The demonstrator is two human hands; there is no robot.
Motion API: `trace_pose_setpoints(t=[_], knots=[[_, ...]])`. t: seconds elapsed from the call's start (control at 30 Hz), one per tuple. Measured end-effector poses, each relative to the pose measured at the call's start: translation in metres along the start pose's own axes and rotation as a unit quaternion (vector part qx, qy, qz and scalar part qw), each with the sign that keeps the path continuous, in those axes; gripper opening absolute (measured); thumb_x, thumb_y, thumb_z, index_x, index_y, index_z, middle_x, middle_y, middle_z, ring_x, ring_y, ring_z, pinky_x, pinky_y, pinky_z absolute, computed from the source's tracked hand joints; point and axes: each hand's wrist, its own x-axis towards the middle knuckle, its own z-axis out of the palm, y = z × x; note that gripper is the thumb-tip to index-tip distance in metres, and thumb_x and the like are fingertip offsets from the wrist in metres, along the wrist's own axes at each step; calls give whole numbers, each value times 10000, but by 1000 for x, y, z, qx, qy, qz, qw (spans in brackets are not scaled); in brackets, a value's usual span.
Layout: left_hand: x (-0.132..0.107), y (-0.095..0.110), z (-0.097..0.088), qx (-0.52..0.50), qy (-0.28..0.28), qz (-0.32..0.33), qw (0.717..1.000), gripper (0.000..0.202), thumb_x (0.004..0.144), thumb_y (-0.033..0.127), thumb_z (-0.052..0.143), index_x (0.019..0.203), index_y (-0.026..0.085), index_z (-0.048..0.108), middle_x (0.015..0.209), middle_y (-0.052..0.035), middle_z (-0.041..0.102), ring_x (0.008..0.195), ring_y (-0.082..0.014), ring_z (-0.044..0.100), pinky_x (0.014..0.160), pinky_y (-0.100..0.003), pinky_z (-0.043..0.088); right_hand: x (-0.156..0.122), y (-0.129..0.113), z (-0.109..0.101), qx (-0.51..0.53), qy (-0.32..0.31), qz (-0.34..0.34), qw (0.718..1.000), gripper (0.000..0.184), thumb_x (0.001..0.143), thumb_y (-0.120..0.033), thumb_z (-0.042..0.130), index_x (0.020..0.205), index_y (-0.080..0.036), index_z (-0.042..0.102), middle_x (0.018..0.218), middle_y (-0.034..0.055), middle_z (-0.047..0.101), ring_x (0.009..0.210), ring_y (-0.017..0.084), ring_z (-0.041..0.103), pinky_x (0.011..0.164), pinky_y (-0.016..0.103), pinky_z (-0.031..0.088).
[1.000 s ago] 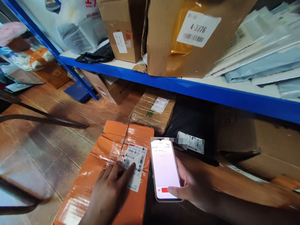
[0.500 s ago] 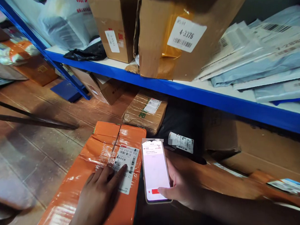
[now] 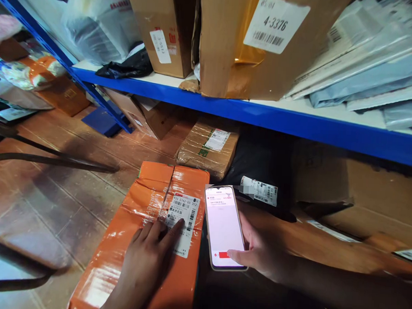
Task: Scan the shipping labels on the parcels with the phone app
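An orange taped parcel [image 3: 127, 242] lies on the brown tile floor in front of me. My left hand [image 3: 145, 261] rests flat on it, fingers stretched out, fingertips touching its white barcode label [image 3: 184, 217]. My right hand [image 3: 261, 250] grips a smartphone [image 3: 224, 227] beside the label, screen lit pale pink, thumb near a red button at the bottom of the screen.
A blue-edged shelf [image 3: 289, 124] runs across above, holding cardboard boxes, one labelled 4-3376 [image 3: 280, 25], grey mailers [image 3: 369, 75] and a white plastic bag [image 3: 95, 22]. Under it lie a taped brown parcel [image 3: 208, 147], a black bag [image 3: 259, 175] and cardboard boxes [image 3: 361, 197]. A dark chair frame [image 3: 38, 161] stands at left.
Only the view has shifted slightly; both hands keep their places, left on the label, right holding the phone.
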Motion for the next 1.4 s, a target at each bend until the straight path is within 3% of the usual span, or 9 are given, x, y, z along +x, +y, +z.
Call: trace_pose_setpoints(t=[0.57, 0.9, 1.13, 1.4], knots=[[0, 3, 5, 0, 18, -18, 1000, 558, 788, 110, 537, 1324, 258, 490, 883, -70, 542, 777, -225, 518, 623, -364, 497, -1, -4, 0, -23, 5, 15, 1000, 930, 685, -239, 716, 1448, -281, 185, 1534, 98, 344, 1401, 304, 328, 1127, 526, 307], [4, 2, 1, 27, -2, 11, 1000, 572, 778, 126, 562, 1333, 236, 478, 857, -73, 535, 756, -229, 528, 602, -368, 517, -1, -4, 1, -28, 6, 24, 999, 934, 687, -247, 716, 1454, -284, 184, 1524, 102, 361, 1368, 311, 380, 1104, 534, 341], [4, 2, -1, 55, -29, 7, 998, 616, 769, 118, 562, 1356, 276, 462, 866, -67, 530, 765, -221, 525, 623, -352, 499, -1, -3, 1, -19, 2, 23, 1000, 957, 680, -249, 726, 1456, -282, 167, 1521, 105, 367, 1387, 309, 353, 1119, 528, 324], [4, 2, 2, 49, -20, 7, 999, 638, 765, 123, 580, 1370, 282, 453, 870, -72, 519, 769, -232, 523, 626, -369, 510, -3, 1, -3, -13, 7, 22, 1000, 1014, 683, -273, 737, 1484, -290, 114, 1537, 102, 334, 1421, 310, 284, 1140, 544, 296]])
